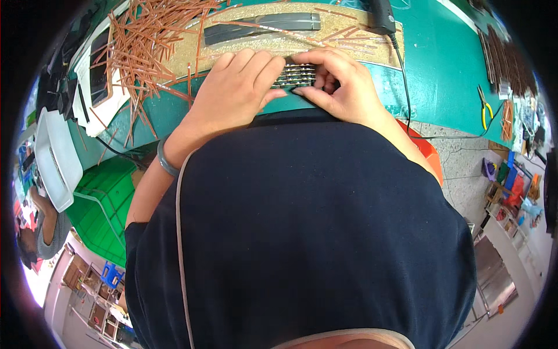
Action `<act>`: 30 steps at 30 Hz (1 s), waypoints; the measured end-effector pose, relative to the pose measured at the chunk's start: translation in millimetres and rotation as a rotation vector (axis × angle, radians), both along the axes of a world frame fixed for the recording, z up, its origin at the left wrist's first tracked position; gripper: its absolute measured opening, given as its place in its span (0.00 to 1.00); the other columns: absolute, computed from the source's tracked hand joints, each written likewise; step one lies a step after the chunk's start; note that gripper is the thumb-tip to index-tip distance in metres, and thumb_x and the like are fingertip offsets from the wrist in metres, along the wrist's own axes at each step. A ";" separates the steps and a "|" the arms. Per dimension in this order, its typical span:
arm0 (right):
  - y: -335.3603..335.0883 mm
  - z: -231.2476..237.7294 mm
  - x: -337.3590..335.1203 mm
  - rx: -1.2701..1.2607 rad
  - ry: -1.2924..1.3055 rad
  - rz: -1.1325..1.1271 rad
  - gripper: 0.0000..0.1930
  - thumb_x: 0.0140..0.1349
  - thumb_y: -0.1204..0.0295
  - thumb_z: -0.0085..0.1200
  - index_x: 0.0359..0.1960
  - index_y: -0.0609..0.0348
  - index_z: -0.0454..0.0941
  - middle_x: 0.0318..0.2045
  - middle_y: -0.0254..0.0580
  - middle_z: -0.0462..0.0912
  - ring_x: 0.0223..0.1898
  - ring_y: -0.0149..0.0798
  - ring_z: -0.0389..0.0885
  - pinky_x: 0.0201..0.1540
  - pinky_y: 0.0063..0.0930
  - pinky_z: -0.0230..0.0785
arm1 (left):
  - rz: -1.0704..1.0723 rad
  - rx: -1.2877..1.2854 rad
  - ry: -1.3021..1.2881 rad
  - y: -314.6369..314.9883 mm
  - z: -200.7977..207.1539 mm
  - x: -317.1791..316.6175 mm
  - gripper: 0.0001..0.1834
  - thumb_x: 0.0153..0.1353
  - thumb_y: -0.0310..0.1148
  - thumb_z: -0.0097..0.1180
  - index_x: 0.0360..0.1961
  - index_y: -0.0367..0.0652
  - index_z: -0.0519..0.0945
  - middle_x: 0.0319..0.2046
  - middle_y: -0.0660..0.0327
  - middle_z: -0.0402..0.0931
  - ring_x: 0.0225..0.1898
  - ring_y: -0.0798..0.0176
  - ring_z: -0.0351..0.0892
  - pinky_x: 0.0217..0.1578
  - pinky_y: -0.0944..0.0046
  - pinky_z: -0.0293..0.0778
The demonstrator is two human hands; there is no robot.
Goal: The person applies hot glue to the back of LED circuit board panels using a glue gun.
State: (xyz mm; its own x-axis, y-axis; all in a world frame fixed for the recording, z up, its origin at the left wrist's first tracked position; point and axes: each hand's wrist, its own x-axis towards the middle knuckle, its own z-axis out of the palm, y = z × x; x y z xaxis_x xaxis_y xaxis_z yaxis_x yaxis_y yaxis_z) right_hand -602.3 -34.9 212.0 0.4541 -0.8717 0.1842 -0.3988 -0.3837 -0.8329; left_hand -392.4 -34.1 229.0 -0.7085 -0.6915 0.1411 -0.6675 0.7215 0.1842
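Observation:
At the near edge of the green table, both my hands close around a small dark block with shiny metallic rows [297, 75]; its exact kind is not clear. My left hand [241, 81] covers its left end, fingers bent over the top and thumb along the near side. On the other end my right hand [346, 81] curls its fingers round, with the thumb at the near corner. Just beyond them lies a gold-coloured board [383, 52], which carries a long dark grey strip [261, 29] and several thin brown sticks [349, 43].
A heap of thin brown sticks [148, 41] spreads over the table's left side. A black corded device [381, 17] stands beyond my right hand, its cable crossing the table. Yellow-handled pliers [484, 110] lie right. A green crate [104, 209] and a person's grey sleeve [49, 235] are left.

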 end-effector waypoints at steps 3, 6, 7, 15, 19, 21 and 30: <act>-5.9 11.0 -1.3 0.012 -0.040 0.040 0.21 0.45 0.77 0.61 0.44 0.55 0.74 0.26 0.32 0.74 0.22 0.25 0.71 0.26 0.18 0.66 | 0.044 0.120 0.198 1.5 2.3 1.9 0.18 0.55 0.41 0.52 0.42 0.40 0.69 0.38 0.60 0.69 0.40 0.60 0.68 0.40 0.64 0.63; -17.4 47.8 1.8 0.587 -0.581 0.001 0.14 0.59 0.71 0.52 0.46 0.61 0.73 0.29 0.29 0.77 0.24 0.19 0.70 0.26 0.12 0.63 | 0.152 0.751 0.659 -6.4 16.2 4.7 0.20 0.61 0.43 0.44 0.45 0.36 0.69 0.35 0.61 0.70 0.35 0.65 0.69 0.36 0.67 0.65; -24.4 49.7 0.8 0.559 -0.471 0.008 0.15 0.61 0.66 0.49 0.46 0.61 0.73 0.27 0.30 0.77 0.22 0.19 0.70 0.23 0.11 0.61 | 0.225 1.231 0.936 -8.0 23.7 5.7 0.23 0.64 0.45 0.40 0.47 0.34 0.69 0.33 0.61 0.71 0.32 0.69 0.69 0.32 0.70 0.67; -38.9 43.5 16.8 0.860 -0.614 -0.006 0.21 0.66 0.59 0.37 0.47 0.66 0.72 0.14 0.31 0.69 0.11 0.19 0.60 0.13 0.11 0.51 | 0.310 1.929 1.372 -9.5 33.9 1.0 0.31 0.67 0.49 0.26 0.51 0.27 0.64 0.26 0.64 0.65 0.23 0.72 0.61 0.23 0.74 0.63; -38.6 35.2 20.5 0.874 -0.669 -0.045 0.22 0.66 0.58 0.37 0.46 0.66 0.72 0.14 0.32 0.70 0.11 0.21 0.60 0.14 0.12 0.51 | 0.245 1.892 1.317 -11.3 30.5 3.5 0.31 0.67 0.49 0.25 0.51 0.28 0.64 0.25 0.64 0.63 0.22 0.73 0.61 0.22 0.74 0.64; -41.2 28.6 12.2 0.900 -0.702 0.042 0.17 0.63 0.60 0.44 0.37 0.64 0.74 0.20 0.35 0.75 0.13 0.21 0.66 0.13 0.10 0.55 | 0.285 1.898 1.334 -9.7 28.3 1.8 0.31 0.67 0.49 0.25 0.51 0.28 0.64 0.25 0.64 0.63 0.22 0.73 0.62 0.22 0.74 0.64; -35.8 33.5 13.0 0.820 -0.712 0.019 0.23 0.64 0.56 0.41 0.45 0.67 0.71 0.22 0.36 0.75 0.17 0.22 0.67 0.15 0.12 0.57 | 0.180 1.865 1.355 -11.9 21.7 1.1 0.29 0.67 0.49 0.29 0.47 0.29 0.68 0.26 0.62 0.66 0.21 0.73 0.64 0.18 0.75 0.64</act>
